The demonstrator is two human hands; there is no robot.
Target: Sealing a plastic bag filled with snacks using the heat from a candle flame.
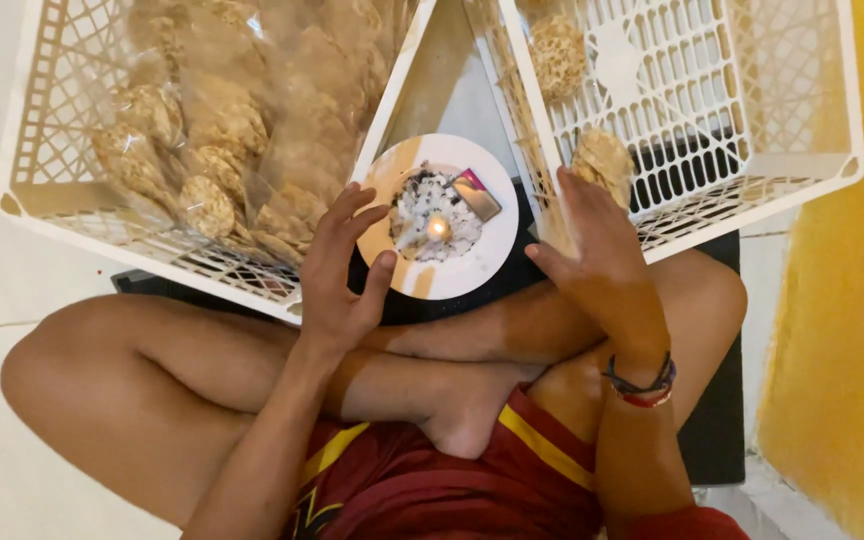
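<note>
Your left hand (337, 275) is open, fingers spread and slightly curled, resting at the rim of the white plate (487, 262); it grips nothing that you can see. The plate sits just to the right of that hand, between your two hands, and carries a small burning candle (438, 229) in a patch of grey ash, with a small purple lighter (476, 192) lying just beyond the flame.

Your right hand (597, 250) is open too, palm flat and fingers together, pressed against the near corner of the white plastic crate (812, 150) on that side. Just past its fingertips a round rice cracker (602, 155) lies inside that crate, and another cracker (558, 52) lies farther back. Whether the fingertips touch the near cracker you cannot tell. Cord bracelets (642, 385) circle your right wrist.

Beyond your left hand stands a second white crate (27, 150), filled with clear bags of crackers (242, 110). Your hands are well apart, the plate lying between them, and your crossed legs (472, 390) lie below both
</note>
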